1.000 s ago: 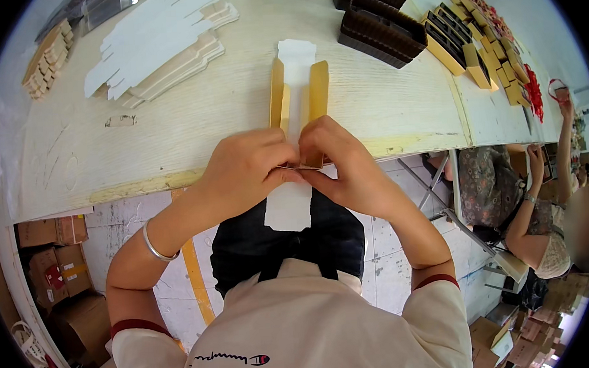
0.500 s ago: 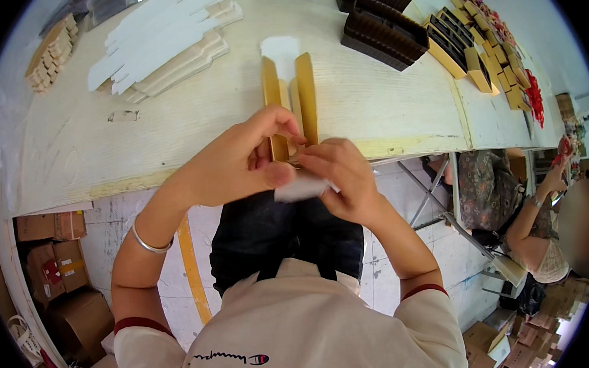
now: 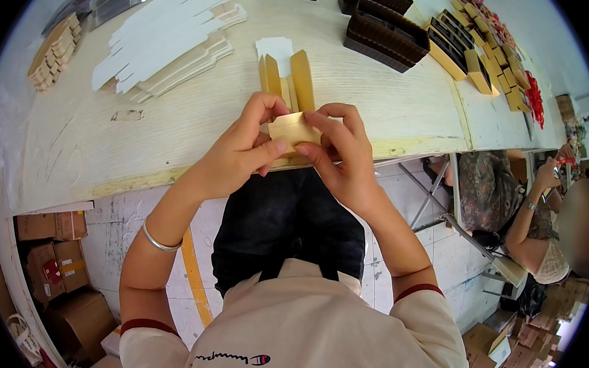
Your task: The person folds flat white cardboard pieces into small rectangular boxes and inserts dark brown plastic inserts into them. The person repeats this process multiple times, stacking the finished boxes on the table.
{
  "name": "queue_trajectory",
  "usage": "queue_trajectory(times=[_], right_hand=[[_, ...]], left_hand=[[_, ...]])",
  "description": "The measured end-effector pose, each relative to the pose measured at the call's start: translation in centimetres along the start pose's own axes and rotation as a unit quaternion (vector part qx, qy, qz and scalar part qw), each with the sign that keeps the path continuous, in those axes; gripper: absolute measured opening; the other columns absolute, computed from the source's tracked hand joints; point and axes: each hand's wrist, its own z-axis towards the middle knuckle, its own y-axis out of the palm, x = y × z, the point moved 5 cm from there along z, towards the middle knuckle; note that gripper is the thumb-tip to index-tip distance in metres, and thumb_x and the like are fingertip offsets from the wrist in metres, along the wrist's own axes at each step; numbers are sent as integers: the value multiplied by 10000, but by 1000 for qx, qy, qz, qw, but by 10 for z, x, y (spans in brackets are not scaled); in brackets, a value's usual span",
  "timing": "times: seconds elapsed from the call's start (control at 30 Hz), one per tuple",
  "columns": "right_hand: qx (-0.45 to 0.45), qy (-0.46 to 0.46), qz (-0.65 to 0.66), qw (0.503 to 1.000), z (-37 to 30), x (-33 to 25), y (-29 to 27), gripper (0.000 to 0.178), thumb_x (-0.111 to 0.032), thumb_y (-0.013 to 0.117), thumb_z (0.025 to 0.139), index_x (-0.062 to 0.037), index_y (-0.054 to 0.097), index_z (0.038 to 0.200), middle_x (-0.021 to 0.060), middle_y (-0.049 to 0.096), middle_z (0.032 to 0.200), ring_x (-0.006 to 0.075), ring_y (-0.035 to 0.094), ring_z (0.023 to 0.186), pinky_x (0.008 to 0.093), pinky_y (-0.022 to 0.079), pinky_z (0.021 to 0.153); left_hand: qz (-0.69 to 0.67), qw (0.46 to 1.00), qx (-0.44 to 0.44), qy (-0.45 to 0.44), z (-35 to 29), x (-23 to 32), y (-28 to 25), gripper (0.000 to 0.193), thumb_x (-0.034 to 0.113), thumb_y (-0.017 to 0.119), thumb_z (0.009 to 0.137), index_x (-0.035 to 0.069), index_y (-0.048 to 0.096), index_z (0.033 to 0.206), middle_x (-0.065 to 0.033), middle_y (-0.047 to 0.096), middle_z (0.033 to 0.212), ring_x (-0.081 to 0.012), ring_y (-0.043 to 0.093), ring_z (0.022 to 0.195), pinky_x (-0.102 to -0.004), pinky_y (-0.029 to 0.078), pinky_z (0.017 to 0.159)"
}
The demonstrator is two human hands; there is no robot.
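A long gold cardboard box (image 3: 301, 75), white on its far end flap, lies at the near edge of the table, pointing away from me. Its two long side walls stand up, and its near end panel is raised. My left hand (image 3: 255, 140) grips the left side of that end, thumb on the panel and fingers curled around the side wall. My right hand (image 3: 338, 141) pinches the panel's right part between thumb and fingers. The inside of the near end is hidden behind the panel and my fingers.
Flat white box blanks (image 3: 164, 43) lie stacked at the back left, beside a stack of small pale pieces (image 3: 56, 53). Dark brown plastic trays (image 3: 386, 35) stand at the back right. Filled gold boxes (image 3: 480, 71) line the far right, and a person (image 3: 537, 230) sits there.
The near end flap, pale and blurred below the edge before, now stands upright with its gold face toward me. My right hand has risen and shifted slightly right.
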Motion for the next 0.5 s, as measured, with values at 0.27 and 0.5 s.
queue_trajectory(times=[0.27,0.5], right_hand=[[-24,-186,-256,948,-9,-11,7,351,-98,681,741,-41,623,1083,138,522,1092,247,551,795,343,461,683],[-49,-156,-242,957,-1,-13,10,243,-58,646,691,-26,610,929,96,556,932,234,541,738,335,430,638]], left_hand=[[236,936,179,191,-5,11,13,261,-31,512,861,43,442,1102,-122,512,1118,-253,565,693,-335,472,612],[340,881,201,259,-19,14,21,162,80,659,821,7,572,936,-103,566,882,-268,595,710,-345,489,617]])
